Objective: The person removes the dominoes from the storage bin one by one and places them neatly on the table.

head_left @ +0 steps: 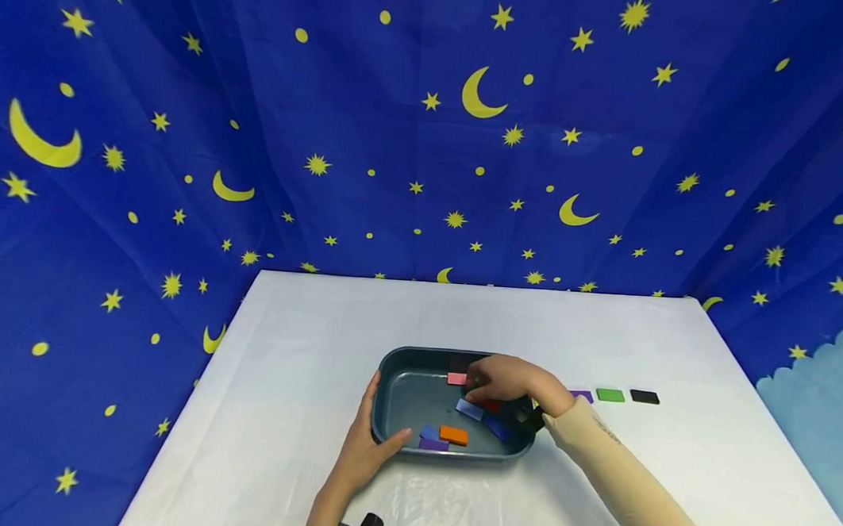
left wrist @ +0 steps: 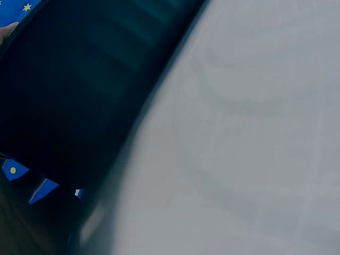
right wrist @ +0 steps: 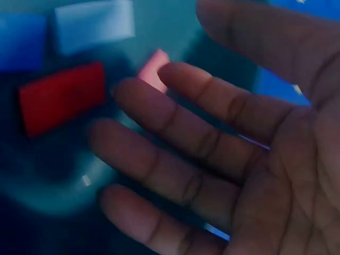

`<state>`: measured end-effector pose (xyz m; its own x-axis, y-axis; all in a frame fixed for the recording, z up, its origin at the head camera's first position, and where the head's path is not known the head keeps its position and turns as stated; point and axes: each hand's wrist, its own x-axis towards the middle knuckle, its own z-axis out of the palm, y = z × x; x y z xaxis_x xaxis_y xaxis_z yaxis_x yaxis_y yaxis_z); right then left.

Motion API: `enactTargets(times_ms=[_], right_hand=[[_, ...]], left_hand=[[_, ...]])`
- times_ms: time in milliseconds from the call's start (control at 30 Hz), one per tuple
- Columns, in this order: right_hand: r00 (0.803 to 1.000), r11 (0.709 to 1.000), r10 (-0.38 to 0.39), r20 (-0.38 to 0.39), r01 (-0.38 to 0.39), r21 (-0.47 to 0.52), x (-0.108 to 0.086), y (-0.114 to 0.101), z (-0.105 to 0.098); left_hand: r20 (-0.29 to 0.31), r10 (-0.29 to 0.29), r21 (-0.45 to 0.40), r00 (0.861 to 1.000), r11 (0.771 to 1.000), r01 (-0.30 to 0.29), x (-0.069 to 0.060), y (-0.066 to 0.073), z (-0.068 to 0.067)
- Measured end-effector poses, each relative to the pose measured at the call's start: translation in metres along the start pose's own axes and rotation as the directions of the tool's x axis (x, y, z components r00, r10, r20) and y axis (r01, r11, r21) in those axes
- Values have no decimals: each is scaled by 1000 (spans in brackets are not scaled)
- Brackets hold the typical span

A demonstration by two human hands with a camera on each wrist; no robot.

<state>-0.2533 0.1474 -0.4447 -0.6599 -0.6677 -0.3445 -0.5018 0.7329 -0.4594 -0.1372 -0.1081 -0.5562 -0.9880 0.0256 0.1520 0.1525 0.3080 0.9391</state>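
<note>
A dark blue-grey tray (head_left: 415, 394) lies on the white table. My left hand (head_left: 363, 454) holds its near left corner, fingers along the outer side and thumb over the front rim. Inside it, my right hand (head_left: 503, 378) reaches down with loosely spread fingers and nothing visible between them. Close to those fingers are a pink block (head_left: 456, 379), a red block (right wrist: 64, 98) and a light blue block (head_left: 469, 409). A dark blue block (head_left: 497, 428) lies nearer the right end. By the front wall sit an orange block (head_left: 454, 435), a purple block (head_left: 434, 445) and a blue block (head_left: 429, 433).
Right of the tray, a green block (head_left: 611, 395), a black block (head_left: 645, 397) and another purple block (head_left: 583, 396) lie in a row on the table (head_left: 319, 313). Something yellow is partly hidden by the right wrist. A blue starry cloth (head_left: 414, 135) hangs behind.
</note>
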Motion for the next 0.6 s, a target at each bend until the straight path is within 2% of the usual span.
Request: enactTargets(times_ms=[167,267,467,600], right_hand=[[997,989,76,-4,-75,-131,12,-4,18],[994,981,105,-16,-106,-163,16,-3,25],[994,982,109,-27,-112,-151,21,4,30],[997,991,75,-27,-77,-108,26,6,32]], left_hand=[[4,-11,-2,1000,1000,11,-1,1,0],[7,-13,-5,1000,1000,13,-1,2,1],[4,-26,-3,1000,1000,26,-1,2,1],[2,-32,-7,999,999,32,-1,3,0]])
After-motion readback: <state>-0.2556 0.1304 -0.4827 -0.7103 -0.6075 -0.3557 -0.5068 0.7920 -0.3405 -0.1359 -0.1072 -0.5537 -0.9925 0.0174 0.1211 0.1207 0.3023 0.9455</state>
